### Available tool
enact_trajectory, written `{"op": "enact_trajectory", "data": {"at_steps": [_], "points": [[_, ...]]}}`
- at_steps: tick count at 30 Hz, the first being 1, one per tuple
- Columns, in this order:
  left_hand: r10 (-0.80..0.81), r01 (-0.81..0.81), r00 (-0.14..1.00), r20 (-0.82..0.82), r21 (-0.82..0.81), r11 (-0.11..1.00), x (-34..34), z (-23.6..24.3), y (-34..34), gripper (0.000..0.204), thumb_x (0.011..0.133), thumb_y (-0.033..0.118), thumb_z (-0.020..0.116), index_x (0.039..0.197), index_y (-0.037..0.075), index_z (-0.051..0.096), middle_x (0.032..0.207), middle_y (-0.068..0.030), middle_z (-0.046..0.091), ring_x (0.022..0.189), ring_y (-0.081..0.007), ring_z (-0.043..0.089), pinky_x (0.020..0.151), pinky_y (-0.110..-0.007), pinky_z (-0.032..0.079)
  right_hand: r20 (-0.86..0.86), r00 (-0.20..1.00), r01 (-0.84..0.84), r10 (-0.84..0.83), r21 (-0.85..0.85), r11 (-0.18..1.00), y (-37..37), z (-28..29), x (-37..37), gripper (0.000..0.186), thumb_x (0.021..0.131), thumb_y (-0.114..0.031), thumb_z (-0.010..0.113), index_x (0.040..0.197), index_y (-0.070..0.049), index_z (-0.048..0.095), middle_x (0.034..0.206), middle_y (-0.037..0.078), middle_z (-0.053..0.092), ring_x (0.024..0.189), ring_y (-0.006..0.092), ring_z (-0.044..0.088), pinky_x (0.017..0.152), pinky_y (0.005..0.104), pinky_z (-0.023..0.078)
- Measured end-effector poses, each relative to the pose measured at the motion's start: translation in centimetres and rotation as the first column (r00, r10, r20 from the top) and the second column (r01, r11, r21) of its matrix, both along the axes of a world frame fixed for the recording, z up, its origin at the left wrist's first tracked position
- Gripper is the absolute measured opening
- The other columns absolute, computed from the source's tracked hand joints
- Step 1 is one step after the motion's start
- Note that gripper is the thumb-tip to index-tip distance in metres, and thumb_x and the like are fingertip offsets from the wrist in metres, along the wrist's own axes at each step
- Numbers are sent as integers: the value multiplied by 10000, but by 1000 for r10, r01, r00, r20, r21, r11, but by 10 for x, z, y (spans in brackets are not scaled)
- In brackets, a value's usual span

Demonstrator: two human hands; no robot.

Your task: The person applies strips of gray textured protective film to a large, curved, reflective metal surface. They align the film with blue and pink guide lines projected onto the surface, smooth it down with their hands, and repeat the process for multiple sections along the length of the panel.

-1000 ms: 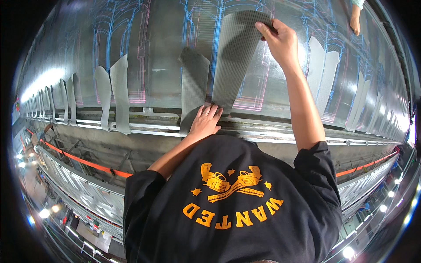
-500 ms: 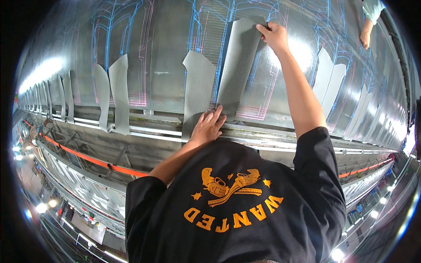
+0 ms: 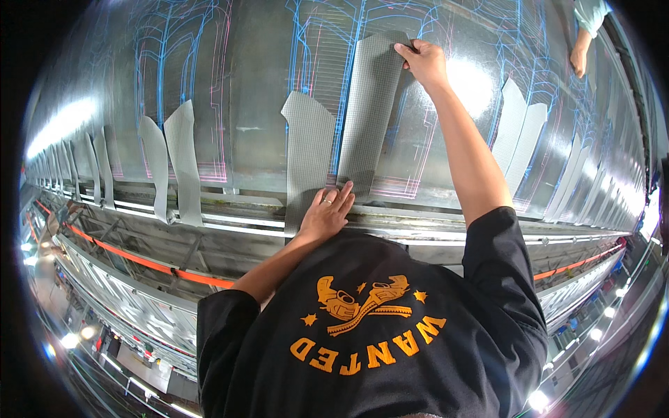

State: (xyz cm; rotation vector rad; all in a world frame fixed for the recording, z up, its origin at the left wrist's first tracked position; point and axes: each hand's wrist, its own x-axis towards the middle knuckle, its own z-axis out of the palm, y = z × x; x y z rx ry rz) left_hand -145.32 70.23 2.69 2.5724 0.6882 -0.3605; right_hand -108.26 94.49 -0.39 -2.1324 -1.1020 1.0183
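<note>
A long grey mesh fabric piece (image 3: 369,118) lies flat on a shiny metal table (image 3: 258,132) marked with blue and pink light outlines. My right hand (image 3: 421,63) reaches far forward and pinches the piece's top right corner. At the table's near edge my left hand (image 3: 327,212) rests flat with fingers spread. Its fingertips touch the piece's lower end, beside a shorter grey piece (image 3: 306,153) that overlaps it on the left.
More grey cut pieces lie along the table to the left (image 3: 182,160) and to the right (image 3: 519,132). Another person's hand (image 3: 580,59) works at the far right top. An orange strip (image 3: 139,258) runs along the frame under the table.
My right hand keeps its hold on the top corner while stretching further out. My left hand stays at the lower end of the long piece.
</note>
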Motion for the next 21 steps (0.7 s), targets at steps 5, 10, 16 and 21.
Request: {"op": "enact_trajectory", "data": {"at_steps": [5,10,16,21], "points": [[-14,14,1000,-7,11,1000,1,1,2,760,884,461,755,1526,124,527,1723,-102,270,1306,-239,481,1155,-483,423,-15,999,30,-31,-8,1000,0,-3,0,346,931,-341,803,985,0,773,771,85,743,672,146,719,678,313,568],[4,-4,1000,-12,-40,999,1,2,2,706,923,413,723,1527,108,521,1724,-99,273,1334,-247,497,1158,-498,415,9,1000,14,-14,-10,1000,0,0,-1,350,937,-336,801,1001,8,773,802,95,754,695,150,732,692,311,582],[94,-83,994,48,-191,978,5,-5,13,690,910,389,750,1497,95,537,1651,-129,378,1319,-307,509,1143,-497,411,21,999,25,-25,2,1000,0,-1,-2,363,943,-348,794,979,12,766,785,100,749,713,157,739,703,331,583],[200,-180,972,120,-158,971,50,22,76,692,931,341,750,1517,72,498,1627,-176,393,1387,-333,482,1189,-503,370,38,999,-11,11,6,1000,0,-6,3,355,940,-350,794,897,-1,745,755,99,738,693,169,735,689,349,569]]}}
